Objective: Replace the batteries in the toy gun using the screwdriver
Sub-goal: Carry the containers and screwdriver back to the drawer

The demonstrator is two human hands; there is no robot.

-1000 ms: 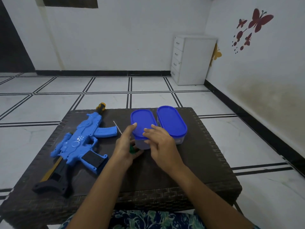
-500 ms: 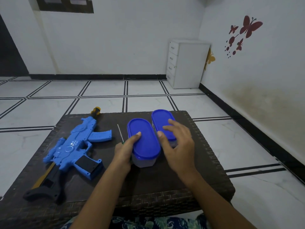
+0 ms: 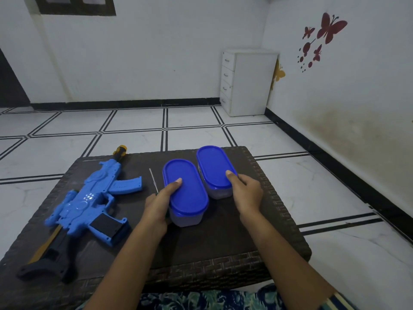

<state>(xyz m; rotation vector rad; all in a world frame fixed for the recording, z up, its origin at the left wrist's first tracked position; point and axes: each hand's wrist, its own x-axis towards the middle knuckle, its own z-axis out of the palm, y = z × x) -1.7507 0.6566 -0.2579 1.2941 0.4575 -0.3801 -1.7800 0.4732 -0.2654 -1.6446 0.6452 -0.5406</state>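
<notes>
A blue toy gun (image 3: 89,204) with a black stock lies on the left of the dark wicker table (image 3: 212,249). A thin screwdriver shaft (image 3: 153,180) shows just left of my left hand; its handle is hidden under the hand. My left hand (image 3: 159,202) grips the near blue-lidded container (image 3: 185,193), thumb on the lid. My right hand (image 3: 244,193) grips the far blue-lidded container (image 3: 213,168) from its right side, thumb on the lid. Both containers stand upright, side by side.
The table sits low on a white tiled floor. A white drawer cabinet (image 3: 245,82) stands in the far corner. The wall with butterfly stickers (image 3: 328,30) runs along the right. My patterned clothing shows at the bottom edge.
My right hand moved from the near container's lid to the far container's right side. My left hand settled on the near container. The near container now stands closer to me than before.
</notes>
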